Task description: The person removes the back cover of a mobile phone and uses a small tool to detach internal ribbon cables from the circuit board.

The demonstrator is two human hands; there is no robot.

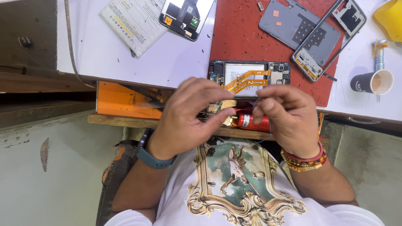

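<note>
My left hand (188, 117), with a blue band on its wrist, and my right hand (284, 115), with red and yellow bracelets, meet at the table's near edge. Their fingertips pinch a thin clear film (209, 109) stretched between them; most of it is hard to make out. Just beyond the fingers lies an opened phone (249, 78) with orange flex cables across its white battery. It rests on the near edge of a red work mat (238, 33).
On the mat lie a grey back cover (293, 25) and a phone frame (331, 39). A paper cup (372, 82) stands right. A screen part (184, 14) and a white slab (134, 23) lie far left. An orange drawer (125, 102) holds a red canister (251, 121).
</note>
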